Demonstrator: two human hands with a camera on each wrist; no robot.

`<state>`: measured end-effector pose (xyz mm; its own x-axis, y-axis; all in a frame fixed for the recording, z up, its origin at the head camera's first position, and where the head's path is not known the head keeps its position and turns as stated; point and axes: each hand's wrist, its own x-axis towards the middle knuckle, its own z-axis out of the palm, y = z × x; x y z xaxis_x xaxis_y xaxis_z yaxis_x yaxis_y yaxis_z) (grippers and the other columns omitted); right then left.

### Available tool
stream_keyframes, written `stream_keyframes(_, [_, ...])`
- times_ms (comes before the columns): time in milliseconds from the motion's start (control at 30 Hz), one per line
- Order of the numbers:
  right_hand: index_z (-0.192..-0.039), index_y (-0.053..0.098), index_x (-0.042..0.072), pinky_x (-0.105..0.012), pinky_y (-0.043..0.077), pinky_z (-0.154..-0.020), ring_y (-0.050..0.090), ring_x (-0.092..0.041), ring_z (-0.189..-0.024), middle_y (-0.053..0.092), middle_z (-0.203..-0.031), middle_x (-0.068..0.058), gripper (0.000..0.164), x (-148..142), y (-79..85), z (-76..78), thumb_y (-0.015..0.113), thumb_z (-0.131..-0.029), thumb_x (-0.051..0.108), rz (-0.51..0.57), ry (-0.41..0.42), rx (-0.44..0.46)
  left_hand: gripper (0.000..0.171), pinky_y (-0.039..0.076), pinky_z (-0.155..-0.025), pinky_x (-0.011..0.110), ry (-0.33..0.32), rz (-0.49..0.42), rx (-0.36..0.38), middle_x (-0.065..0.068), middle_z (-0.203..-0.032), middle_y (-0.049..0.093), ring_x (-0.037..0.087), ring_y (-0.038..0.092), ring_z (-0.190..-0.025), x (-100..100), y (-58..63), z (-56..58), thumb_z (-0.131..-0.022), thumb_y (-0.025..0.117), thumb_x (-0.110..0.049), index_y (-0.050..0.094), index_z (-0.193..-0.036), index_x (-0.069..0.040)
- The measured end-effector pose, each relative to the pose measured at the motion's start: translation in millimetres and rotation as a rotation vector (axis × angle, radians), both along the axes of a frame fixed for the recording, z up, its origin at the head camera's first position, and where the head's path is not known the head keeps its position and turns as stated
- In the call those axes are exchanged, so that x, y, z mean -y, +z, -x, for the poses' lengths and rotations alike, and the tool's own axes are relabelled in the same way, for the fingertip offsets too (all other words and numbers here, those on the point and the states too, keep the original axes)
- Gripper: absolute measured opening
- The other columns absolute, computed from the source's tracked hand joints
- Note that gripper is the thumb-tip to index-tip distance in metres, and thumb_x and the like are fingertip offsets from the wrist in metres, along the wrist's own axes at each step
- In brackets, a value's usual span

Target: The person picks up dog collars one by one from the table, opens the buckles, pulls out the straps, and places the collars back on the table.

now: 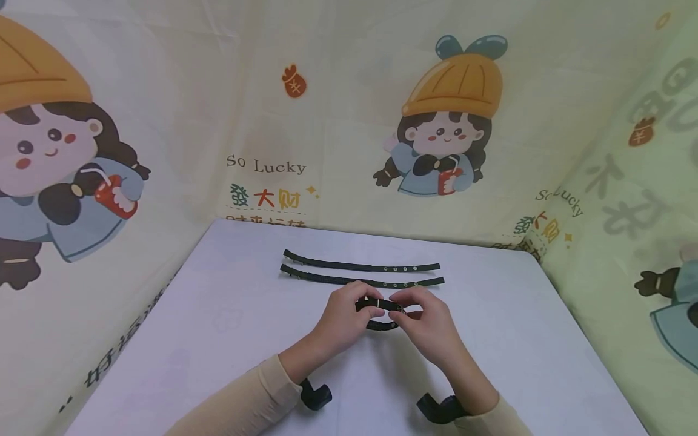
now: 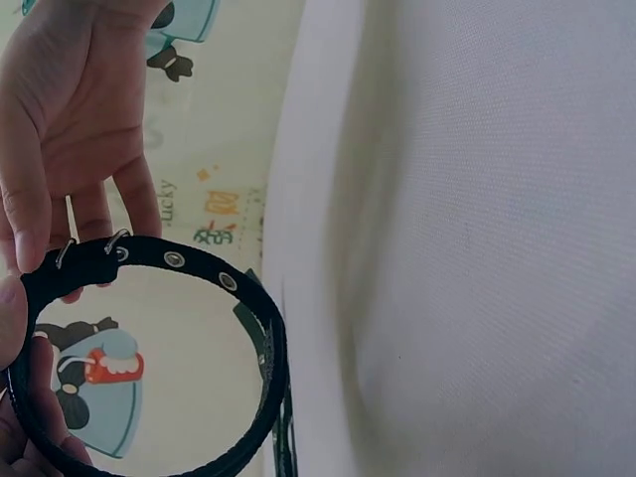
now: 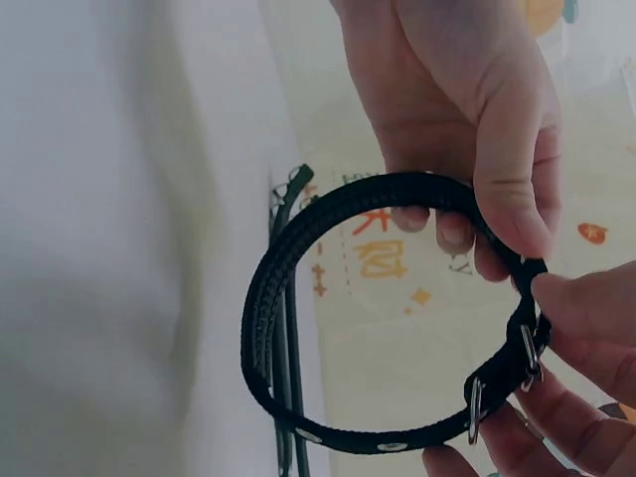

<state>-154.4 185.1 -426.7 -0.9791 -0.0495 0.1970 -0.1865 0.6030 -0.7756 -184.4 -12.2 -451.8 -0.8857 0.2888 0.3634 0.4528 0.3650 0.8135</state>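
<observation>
A black pet collar (image 1: 382,326), closed into a loop, is held up above the white table between both hands. My left hand (image 1: 345,315) grips the band at the left, thumb in front and fingers behind, as the right wrist view shows. With thumb and fingertips, my right hand (image 1: 431,324) pinches the collar near its buckle end. In the right wrist view a metal buckle (image 3: 530,353) and a metal ring (image 3: 476,410) show beside the right fingers. Eyelets (image 2: 174,259) line the strap in the left wrist view.
Two more black collars (image 1: 360,266) (image 1: 327,278) lie straight and parallel on the table (image 1: 245,357), beyond the hands. A printed cloth (image 1: 349,121) with cartoon figures hangs around the table. Dark angular pieces (image 1: 316,396) (image 1: 438,409) sit beside the forearms.
</observation>
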Motion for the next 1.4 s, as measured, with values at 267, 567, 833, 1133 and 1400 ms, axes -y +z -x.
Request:
stream_keyframes(267, [-0.104, 0.078, 0.021, -0.022, 0.061, -0.080, 0.069, -0.015, -0.096, 0.071, -0.102, 0.005, 0.029, 6.7, -0.7, -1.0, 0.089, -0.085, 0.002, -0.049, -0.004, -0.082, 0.018, 0.058, -0.093, 0.030, 0.008, 0.011, -0.023, -0.011, -0.108, 0.073, 0.009, 0.069, -0.108, 0.4, 0.3, -1.2, -0.093, 0.085, -0.014, 0.077, -0.107, -0.021])
stream_keyframes(567, [-0.104, 0.077, 0.018, -0.029, 0.065, -0.082, 0.072, -0.018, -0.099, 0.072, -0.105, 0.002, 0.026, 8.1, 1.2, -0.4, 0.087, -0.088, 0.001, -0.028, -0.029, -0.082, 0.018, 0.058, -0.089, 0.027, 0.008, 0.005, 0.010, -0.012, -0.107, 0.072, 0.008, 0.067, -0.105, 2.1, 1.8, -0.6, -0.094, 0.085, -0.015, 0.076, -0.108, -0.021])
stream_keyframes(833, [-0.108, 0.077, 0.018, -0.025, 0.061, -0.080, 0.072, -0.023, -0.103, 0.075, -0.109, -0.001, 0.022, 9.9, 5.4, -1.4, 0.083, -0.092, 0.003, -0.011, -0.071, -0.030, 0.017, 0.058, -0.086, 0.026, 0.010, -0.020, 0.029, -0.011, -0.107, 0.072, 0.010, 0.067, -0.102, 3.8, 2.3, 0.3, -0.094, 0.084, -0.016, 0.076, -0.108, -0.022])
stream_keyframes(1133, [-0.112, 0.074, 0.011, -0.026, 0.064, -0.078, 0.073, -0.024, -0.103, 0.075, -0.110, -0.008, 0.019, 11.8, 8.2, -1.0, 0.076, -0.097, 0.000, 0.094, -0.094, 0.041, 0.018, 0.060, -0.078, 0.023, 0.008, -0.053, 0.057, -0.007, -0.106, 0.072, 0.011, 0.067, -0.095, 5.5, 4.5, -0.7, -0.095, 0.083, -0.014, 0.076, -0.110, -0.020])
stream_keyframes(1400, [-0.114, 0.072, 0.007, -0.028, 0.066, -0.079, 0.075, -0.027, -0.102, 0.073, -0.113, -0.013, 0.019, 8.4, 5.6, 1.8, 0.072, -0.098, -0.004, 0.225, -0.059, 0.065, 0.018, 0.060, -0.079, 0.030, 0.006, -0.031, 0.090, -0.008, -0.105, 0.071, 0.013, 0.067, -0.095, 7.9, 5.8, 0.6, -0.096, 0.083, -0.018, 0.074, -0.112, -0.022])
